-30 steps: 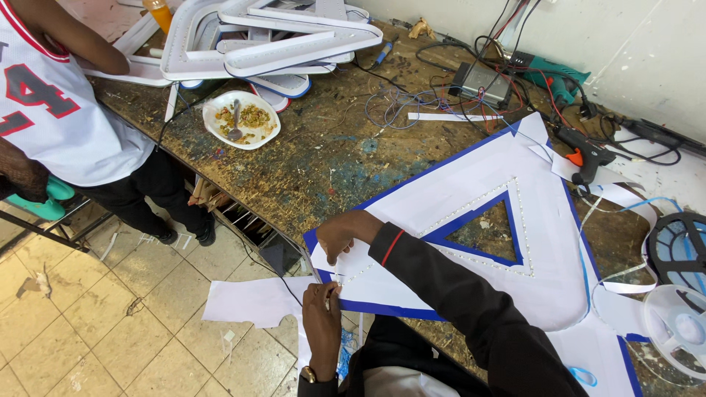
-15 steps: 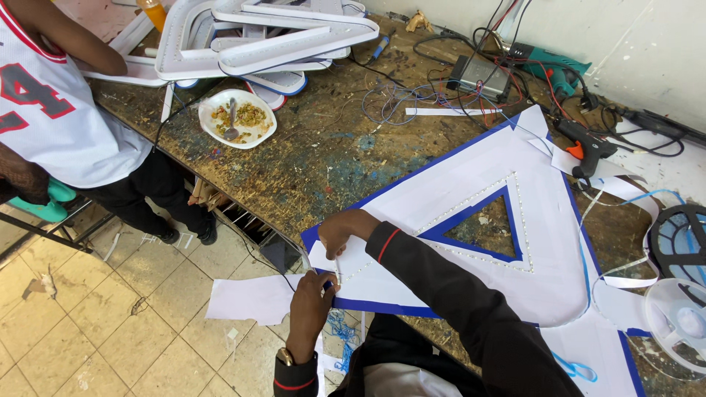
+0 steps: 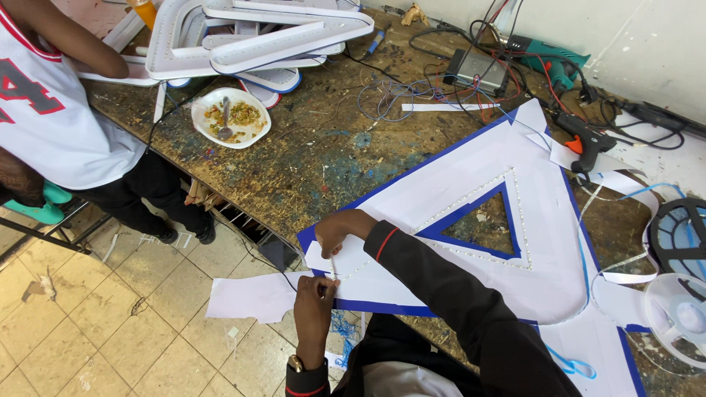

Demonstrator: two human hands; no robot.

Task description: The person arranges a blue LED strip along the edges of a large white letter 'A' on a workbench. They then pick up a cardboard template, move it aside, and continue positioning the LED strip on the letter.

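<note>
A large white triangular sign panel (image 3: pixel 515 242) with blue edges and a triangular cut-out lies on the workbench. A dotted light strip runs around the cut-out. My right hand (image 3: pixel 343 228) rests curled on the panel's near left corner, pinching the upper end of a thin white strip (image 3: pixel 332 266). Just below, at the panel's edge, my left hand (image 3: pixel 315 305), with a watch on its wrist, pinches the strip's lower end. A white sheet of paper (image 3: pixel 250 295) hangs off the bench beside my left hand.
Another person in a white jersey (image 3: pixel 51 110) stands at the bench's left end. On the bench are a plate of food (image 3: pixel 231 117), stacked white letter shells (image 3: pixel 265 37), a glue gun (image 3: pixel 585 143), a teal drill (image 3: pixel 548 55), tangled wires (image 3: pixel 412 95). A fan (image 3: pixel 680 235) sits at right.
My left hand has shifted only slightly near the panel's corner. My right hand stays on the corner. The view has barely moved.
</note>
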